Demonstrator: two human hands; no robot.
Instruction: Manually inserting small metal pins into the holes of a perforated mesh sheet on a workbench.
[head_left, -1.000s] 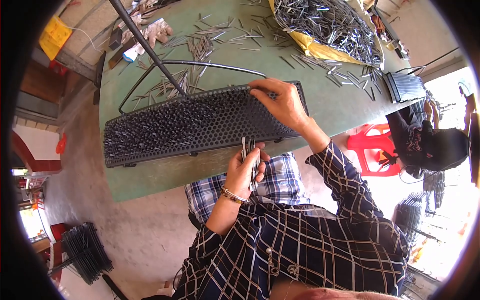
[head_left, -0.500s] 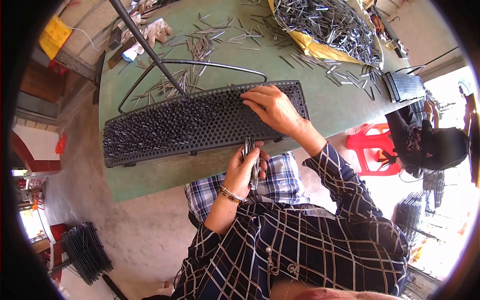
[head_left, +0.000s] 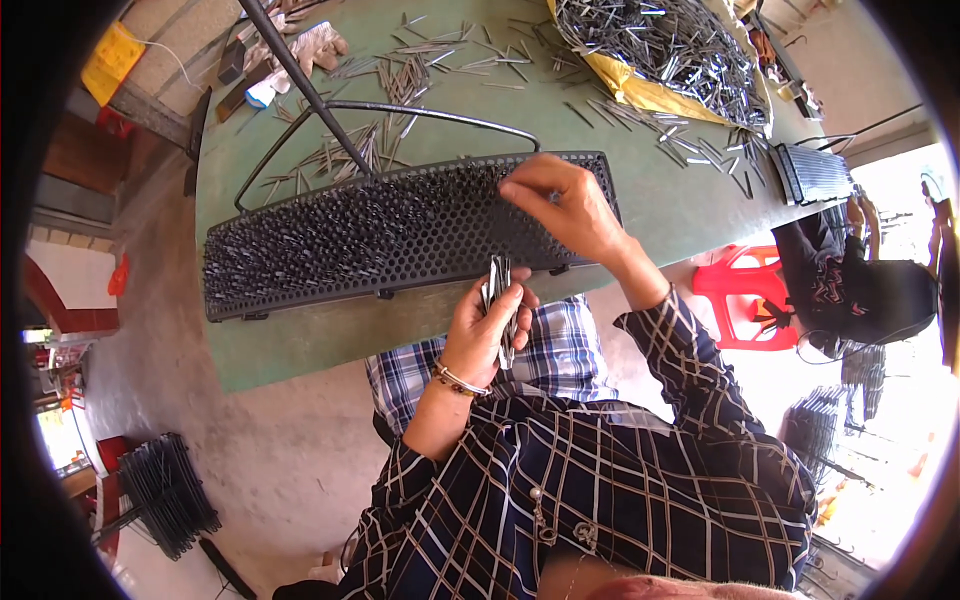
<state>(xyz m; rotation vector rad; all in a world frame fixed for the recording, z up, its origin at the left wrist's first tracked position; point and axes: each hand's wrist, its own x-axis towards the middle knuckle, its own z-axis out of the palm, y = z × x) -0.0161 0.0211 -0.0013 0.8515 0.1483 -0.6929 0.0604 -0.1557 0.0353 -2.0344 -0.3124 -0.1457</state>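
Note:
A long black perforated rack (head_left: 440, 255) lies on the table, full of round holes. Its left and middle parts bristle with dark thin strips (head_left: 300, 250) standing in the holes, while many holes toward the right show bare. My left hand (head_left: 473, 335) is closed round a bundle of thin metal strips (head_left: 498, 285), held upright just off the rack's near edge. Over the right part of the rack is my right hand (head_left: 575, 215), its thumb and fingers drawn together. Whatever sits between those fingertips, if anything, is hidden.
A bent metal handle (head_left: 440, 110) rises behind the rack. Loose strips (head_left: 405, 85) lie scattered on the green table (head_left: 300, 355). At the back right is a yellow-edged sack (head_left: 640, 90) heaped with strips; gloves (head_left: 315, 45) lie back left. Another person (head_left: 870, 290) sits right, near a red stool (head_left: 735, 300).
My right hand has shifted slightly right and its fingers have drawn closer together. The left hand keeps its bundle, nearly still. The view has tilted slightly.

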